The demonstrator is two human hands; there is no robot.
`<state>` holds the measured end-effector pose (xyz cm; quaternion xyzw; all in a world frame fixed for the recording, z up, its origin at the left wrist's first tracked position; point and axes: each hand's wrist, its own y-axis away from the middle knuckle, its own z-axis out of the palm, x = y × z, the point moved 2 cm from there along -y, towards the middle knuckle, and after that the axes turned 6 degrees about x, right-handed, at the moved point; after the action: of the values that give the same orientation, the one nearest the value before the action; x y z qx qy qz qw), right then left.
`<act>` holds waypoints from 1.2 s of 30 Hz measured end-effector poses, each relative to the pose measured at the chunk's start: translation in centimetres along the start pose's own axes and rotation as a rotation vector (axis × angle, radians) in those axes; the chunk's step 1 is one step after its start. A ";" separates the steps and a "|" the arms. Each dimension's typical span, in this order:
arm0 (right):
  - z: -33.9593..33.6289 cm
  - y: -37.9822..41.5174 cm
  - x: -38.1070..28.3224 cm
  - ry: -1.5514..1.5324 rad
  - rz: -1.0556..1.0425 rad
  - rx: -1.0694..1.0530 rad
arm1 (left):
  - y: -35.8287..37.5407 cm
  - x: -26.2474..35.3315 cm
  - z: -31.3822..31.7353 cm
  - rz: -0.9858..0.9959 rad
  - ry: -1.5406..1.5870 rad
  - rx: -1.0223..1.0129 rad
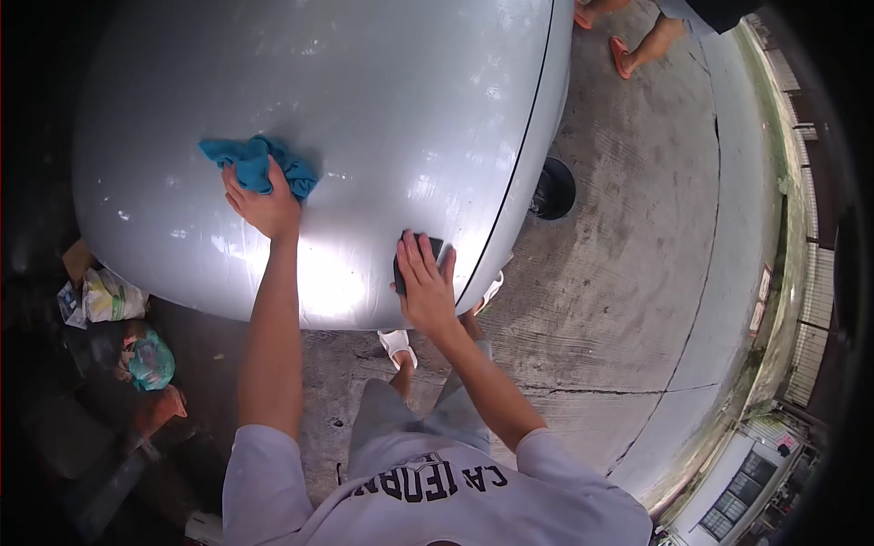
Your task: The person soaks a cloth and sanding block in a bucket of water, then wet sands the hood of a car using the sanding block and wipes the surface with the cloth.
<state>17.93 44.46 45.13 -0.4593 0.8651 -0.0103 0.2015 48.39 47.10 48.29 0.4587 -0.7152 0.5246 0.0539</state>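
A silvery grey car panel (364,118), curved and glossy, fills the upper middle of the head view. On its left part, my left hand (264,202) grips a crumpled blue cloth (250,155) against the surface. My right hand (426,282) presses a dark, flat block-like pad (401,266) onto the panel near its right seam. The fingers lie over the pad and hide most of it. A bright patch of reflected light shows on the panel between my two hands.
A black bucket (553,189) stands on the concrete ground (628,273) right of the car. Plastic bags (150,359) and other clutter lie at lower left. Another person's legs (651,50) in orange slippers show at top right. A white building (742,482) is at lower right.
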 end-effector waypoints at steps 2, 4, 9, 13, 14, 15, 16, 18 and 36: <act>-4.3 -10.1 3.1 0.045 0.005 0.211 | 0.0 0.0 -0.1 0.023 -0.019 -0.032; -6.4 -19.1 6.3 0.136 0.065 0.393 | 0.0 0.0 0.1 0.046 -0.045 -0.054; -1.3 -7.0 0.1 0.070 0.230 0.251 | -0.4 0.2 0.4 -0.042 0.002 -0.011; -0.4 -5.2 -0.1 0.107 0.230 0.186 | -0.1 -0.1 0.0 -0.028 -0.007 -0.041; -2.0 -10.2 1.8 0.134 0.206 0.299 | -0.1 -0.1 -0.1 -0.029 -0.012 -0.045; -4.7 -15.7 3.4 0.119 0.216 0.352 | -0.4 0.1 -0.1 -0.045 0.009 -0.057; -5.8 -20.5 5.6 0.146 0.209 0.397 | -0.2 0.1 -0.3 -0.058 0.027 -0.074; -5.7 -22.7 6.5 0.160 0.175 0.405 | -0.2 -0.1 0.0 -0.052 0.007 -0.045; -3.0 -6.6 5.4 0.045 0.304 0.361 | -0.3 0.6 0.0 -0.064 -0.004 -0.038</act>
<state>19.41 35.81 47.42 -0.2801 0.9127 -0.1446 0.2602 48.24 46.72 48.88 0.4813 -0.7101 0.5080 0.0781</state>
